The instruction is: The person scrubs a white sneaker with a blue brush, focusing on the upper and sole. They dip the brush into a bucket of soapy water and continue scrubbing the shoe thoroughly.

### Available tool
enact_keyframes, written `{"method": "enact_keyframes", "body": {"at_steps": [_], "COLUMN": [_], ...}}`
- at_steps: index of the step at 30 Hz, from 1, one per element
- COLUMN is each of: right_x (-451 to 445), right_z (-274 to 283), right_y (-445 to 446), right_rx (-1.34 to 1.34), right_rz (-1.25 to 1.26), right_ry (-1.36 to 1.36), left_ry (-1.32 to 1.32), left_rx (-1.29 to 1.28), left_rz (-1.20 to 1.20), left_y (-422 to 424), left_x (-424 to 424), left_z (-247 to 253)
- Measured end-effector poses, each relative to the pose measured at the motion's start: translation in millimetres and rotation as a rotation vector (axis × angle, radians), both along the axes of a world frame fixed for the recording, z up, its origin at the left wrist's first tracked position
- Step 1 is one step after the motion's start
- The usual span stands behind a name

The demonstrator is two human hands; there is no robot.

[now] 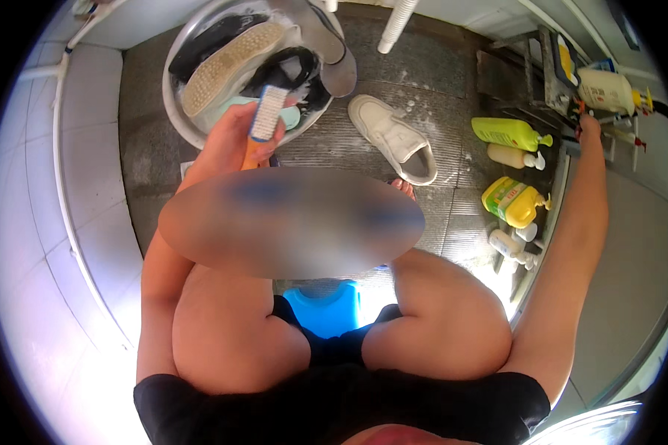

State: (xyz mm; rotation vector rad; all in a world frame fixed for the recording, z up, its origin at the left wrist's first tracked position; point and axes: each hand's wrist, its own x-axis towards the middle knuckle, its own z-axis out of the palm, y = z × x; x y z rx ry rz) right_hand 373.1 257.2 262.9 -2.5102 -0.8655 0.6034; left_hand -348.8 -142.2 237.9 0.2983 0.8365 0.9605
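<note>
My left hand [231, 133] grips a scrub brush [269, 114] by its orange handle, white bristles facing up. Just beyond it stands a round metal basin [170, 103] of sudsy water. A shoe with a tan sole [231, 67] lies in it among black shoe parts, and grey insoles [339, 78] lean over its rim. An off-white shoe [392, 136] rests on the floor between my hands. Far to the right, my right hand [589, 127] reaches to a rack [554, 83], close to small red and orange items. Its fingers are too small and covered to read.
Along the right wall are a green bottle [506, 133], a yellow pump bottle [512, 201] and several smaller bottles. A cream pump bottle [607, 92] sits by the rack. A white corrugated pipe [398, 25] comes down behind. Beneath me is a blue stool [325, 311]. A blurred oval hides the middle.
</note>
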Motion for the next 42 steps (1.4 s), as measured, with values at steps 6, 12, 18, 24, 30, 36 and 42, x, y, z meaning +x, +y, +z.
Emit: {"method": "enact_keyframes", "body": {"at_steps": [6,12,18,24,30,36,42], "right_x": [-60.8,-242.4,-344.2,-382.6,-401.3,-398.7,-393.3], "right_z": [20.3,57.0,19.6,-4.0,-13.5,-20.7,-22.1], "right_y": [-81.4,-312.1,-344.5,-333.6,-347.2,-360.2,-361.2], "right_rx": [0.551,0.353,0.001,-0.231,-0.246,-0.163,-0.057], "right_rz": [-0.023,0.522,1.051,0.979,1.151,1.256,1.337], "right_ry": [0.399,0.467,0.701,0.925,0.775,0.585,0.517], "left_ry": [0.018,0.056,0.026,0.071,0.005,-0.013,-0.015], "left_rx": [0.172,0.154,0.122,0.070,-0.005,0.020,0.050], "left_rz": [-0.099,-0.145,-0.120,0.020,0.061,0.034,0.019], "left_y": [6.4,26.9,21.9,22.6,19.8,20.8,17.2], "left_x": [18.9,61.4,80.7,83.4,98.9,101.5,102.3], "left_z": [1.3,-1.3,-9.3,-5.9,-31.3,-32.6,-34.5]}}
